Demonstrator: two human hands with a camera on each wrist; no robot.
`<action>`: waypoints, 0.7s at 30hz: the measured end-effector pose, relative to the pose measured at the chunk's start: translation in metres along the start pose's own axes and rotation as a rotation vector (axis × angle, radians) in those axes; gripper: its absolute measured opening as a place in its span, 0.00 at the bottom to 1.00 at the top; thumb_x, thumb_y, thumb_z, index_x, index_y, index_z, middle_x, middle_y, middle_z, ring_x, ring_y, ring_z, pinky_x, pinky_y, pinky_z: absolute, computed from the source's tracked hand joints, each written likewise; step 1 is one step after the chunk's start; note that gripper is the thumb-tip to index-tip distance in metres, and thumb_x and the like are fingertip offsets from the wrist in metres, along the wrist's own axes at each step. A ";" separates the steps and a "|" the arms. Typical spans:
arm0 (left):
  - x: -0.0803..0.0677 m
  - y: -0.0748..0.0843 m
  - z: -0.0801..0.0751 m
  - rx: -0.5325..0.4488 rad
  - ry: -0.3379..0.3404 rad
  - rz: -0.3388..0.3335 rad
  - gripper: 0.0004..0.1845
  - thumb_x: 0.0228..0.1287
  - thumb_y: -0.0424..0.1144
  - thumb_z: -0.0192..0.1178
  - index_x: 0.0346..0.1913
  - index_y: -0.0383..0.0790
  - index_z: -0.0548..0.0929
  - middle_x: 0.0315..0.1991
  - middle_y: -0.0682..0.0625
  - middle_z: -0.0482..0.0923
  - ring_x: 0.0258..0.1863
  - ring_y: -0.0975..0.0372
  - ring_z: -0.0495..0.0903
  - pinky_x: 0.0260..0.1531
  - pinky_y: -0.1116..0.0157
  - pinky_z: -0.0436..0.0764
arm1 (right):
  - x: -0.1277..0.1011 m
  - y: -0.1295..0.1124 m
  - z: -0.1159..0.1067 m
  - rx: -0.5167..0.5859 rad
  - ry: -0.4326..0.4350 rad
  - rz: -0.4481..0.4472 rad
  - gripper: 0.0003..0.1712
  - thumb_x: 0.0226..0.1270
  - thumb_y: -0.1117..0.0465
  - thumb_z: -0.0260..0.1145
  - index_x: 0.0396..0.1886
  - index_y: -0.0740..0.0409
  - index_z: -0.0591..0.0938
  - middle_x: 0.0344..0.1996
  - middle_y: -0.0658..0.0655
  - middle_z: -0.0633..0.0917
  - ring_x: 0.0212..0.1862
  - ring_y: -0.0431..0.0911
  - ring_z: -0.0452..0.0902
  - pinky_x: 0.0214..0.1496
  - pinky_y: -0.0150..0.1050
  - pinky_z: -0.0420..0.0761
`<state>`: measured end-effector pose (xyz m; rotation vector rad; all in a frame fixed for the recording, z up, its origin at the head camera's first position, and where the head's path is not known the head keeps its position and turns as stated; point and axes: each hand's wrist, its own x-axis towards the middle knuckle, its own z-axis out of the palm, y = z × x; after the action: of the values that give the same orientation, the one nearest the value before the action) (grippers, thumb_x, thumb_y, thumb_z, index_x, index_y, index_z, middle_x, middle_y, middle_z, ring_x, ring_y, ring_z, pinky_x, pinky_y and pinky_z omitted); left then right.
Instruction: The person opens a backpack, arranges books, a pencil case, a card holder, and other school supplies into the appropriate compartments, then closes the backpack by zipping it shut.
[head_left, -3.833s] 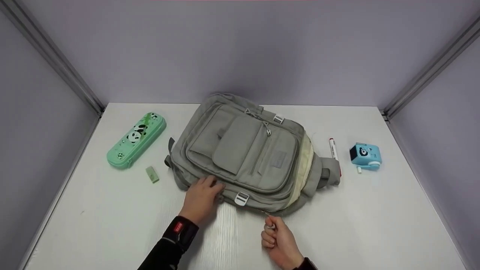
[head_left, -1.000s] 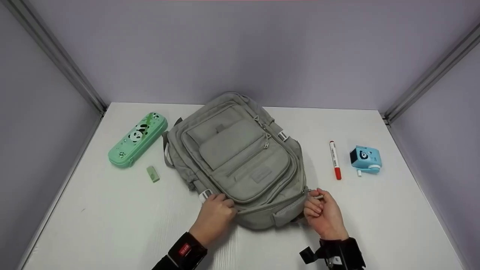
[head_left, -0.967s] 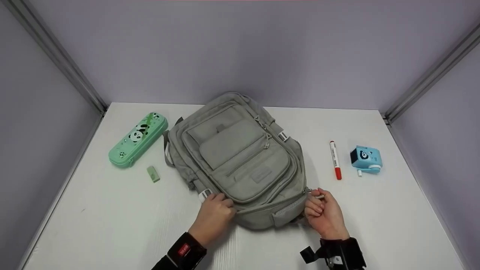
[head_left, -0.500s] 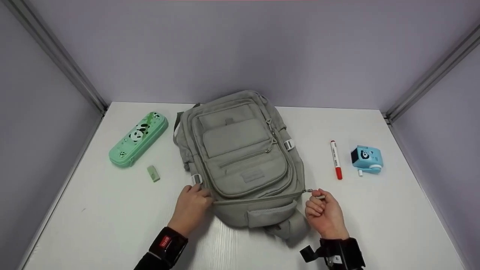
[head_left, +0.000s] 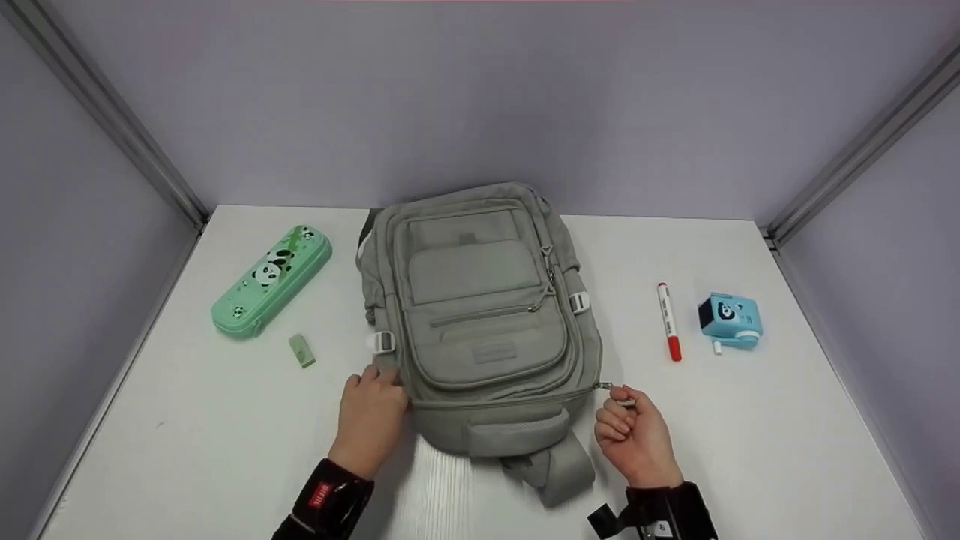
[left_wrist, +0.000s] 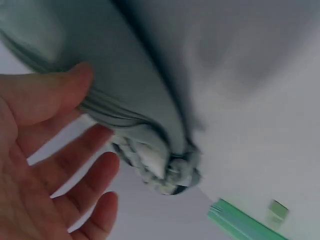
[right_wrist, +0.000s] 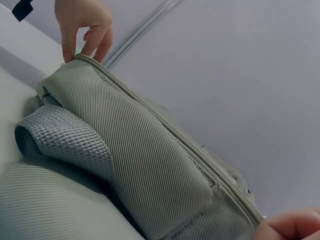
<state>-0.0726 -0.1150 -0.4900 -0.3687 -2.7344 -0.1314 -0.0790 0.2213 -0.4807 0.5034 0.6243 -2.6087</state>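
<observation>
A grey backpack [head_left: 476, 274] lies front side up on the white table, its top end and handle [head_left: 519, 433] toward me. My left hand [head_left: 371, 420] pinches its near left corner beside the zipper; the right wrist view shows this left hand [right_wrist: 86, 22] with fingertips on the bag's edge. In the left wrist view the thumb lies against the fabric [left_wrist: 115, 70]. At the near right corner, my right hand [head_left: 636, 442] pinches the zipper pull [head_left: 604, 385], fingers curled. The zipper line [head_left: 502, 402] runs between both hands and looks closed there.
A green panda pencil case [head_left: 271, 281] and a small green eraser [head_left: 302, 350] lie to the left. On the right are a white marker with red cap [head_left: 669, 322] and a blue crank sharpener [head_left: 730, 321]. A shoulder strap [head_left: 566, 471] trails toward me.
The backpack has turned from lying aslant to nearly straight, uncovering the marker. My right hand has moved with the zipper pull from the near side to the right corner; the pale lining is covered.
</observation>
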 end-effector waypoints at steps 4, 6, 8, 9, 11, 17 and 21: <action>0.003 0.049 -0.019 -0.193 -0.069 -0.003 0.10 0.49 0.30 0.69 0.37 0.42 0.89 0.37 0.47 0.85 0.33 0.52 0.82 0.33 0.55 0.82 | -0.002 0.006 0.002 0.034 -0.082 0.016 0.30 0.83 0.53 0.28 0.24 0.53 0.70 0.17 0.42 0.50 0.23 0.34 0.38 0.28 0.24 0.43; 0.005 0.075 -0.022 -0.248 -0.136 -0.015 0.16 0.52 0.33 0.68 0.46 0.43 0.87 0.41 0.46 0.85 0.32 0.52 0.84 0.31 0.55 0.83 | -0.002 0.009 0.003 0.051 -0.115 0.028 0.30 0.83 0.53 0.27 0.24 0.53 0.70 0.18 0.42 0.49 0.23 0.34 0.38 0.29 0.24 0.42; 0.008 0.098 -0.022 -0.247 -0.222 -0.038 0.20 0.56 0.35 0.66 0.54 0.45 0.84 0.44 0.45 0.84 0.32 0.52 0.84 0.28 0.56 0.82 | -0.003 0.011 0.003 0.054 -0.127 0.038 0.30 0.83 0.53 0.27 0.24 0.53 0.70 0.18 0.42 0.49 0.23 0.34 0.38 0.29 0.24 0.43; 0.010 0.108 -0.021 -0.240 -0.260 -0.052 0.23 0.55 0.34 0.66 0.57 0.46 0.83 0.45 0.44 0.83 0.32 0.52 0.84 0.27 0.57 0.82 | -0.004 0.012 0.004 0.050 -0.125 0.043 0.30 0.83 0.53 0.27 0.24 0.53 0.70 0.18 0.42 0.49 0.23 0.34 0.38 0.28 0.24 0.43; 0.013 0.123 -0.017 -0.223 -0.302 -0.073 0.27 0.54 0.31 0.67 0.61 0.45 0.80 0.46 0.42 0.81 0.31 0.52 0.83 0.25 0.59 0.82 | -0.004 0.013 0.004 0.036 -0.103 0.052 0.29 0.83 0.53 0.27 0.24 0.53 0.69 0.17 0.43 0.51 0.23 0.34 0.39 0.28 0.24 0.44; 0.013 0.136 0.000 -0.225 -0.198 -0.059 0.21 0.48 0.23 0.69 0.49 0.32 0.79 0.38 0.44 0.75 0.25 0.57 0.80 0.22 0.64 0.81 | -0.005 0.014 0.004 -0.015 -0.009 0.040 0.27 0.84 0.52 0.29 0.25 0.52 0.69 0.14 0.43 0.56 0.21 0.34 0.41 0.25 0.24 0.48; 0.009 0.129 0.008 -0.206 -0.121 -0.024 0.15 0.47 0.22 0.69 0.37 0.35 0.76 0.34 0.47 0.73 0.23 0.60 0.77 0.20 0.66 0.78 | -0.002 0.013 0.004 -0.030 0.015 0.027 0.27 0.84 0.52 0.30 0.25 0.51 0.69 0.13 0.43 0.56 0.21 0.34 0.41 0.25 0.24 0.48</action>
<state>-0.0482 0.0123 -0.4884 -0.4119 -2.8537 -0.4119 -0.0726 0.2088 -0.4811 0.5194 0.6565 -2.5684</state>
